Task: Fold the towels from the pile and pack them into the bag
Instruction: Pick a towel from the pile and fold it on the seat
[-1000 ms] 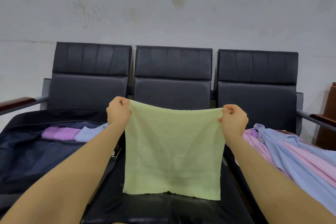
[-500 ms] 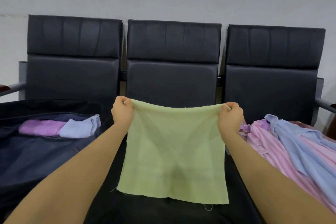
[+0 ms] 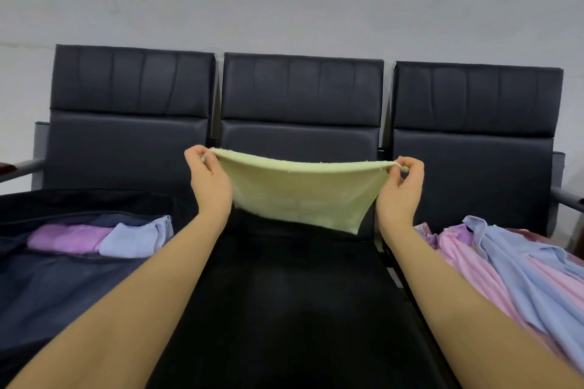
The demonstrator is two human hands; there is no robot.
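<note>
A row of black seats (image 3: 300, 309) fills the frame; the dark bag (image 3: 47, 287) lies lower left, the pile (image 3: 512, 265) lower right. At centre the green towel (image 3: 300, 196) is stretched flat, left hand (image 3: 210, 181) and right hand (image 3: 399, 193) each pinching a top corner. Best to keep the edge taut and lay it squarely on the middle seat.

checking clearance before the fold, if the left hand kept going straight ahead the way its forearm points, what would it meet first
Probably the backrest of the middle seat. The left hand pinches a top corner of the yellow-green towel and points forward and up, with only that black cushion showing beyond it. Depth is unclear from this single view, so the gap can't be judged.
</note>
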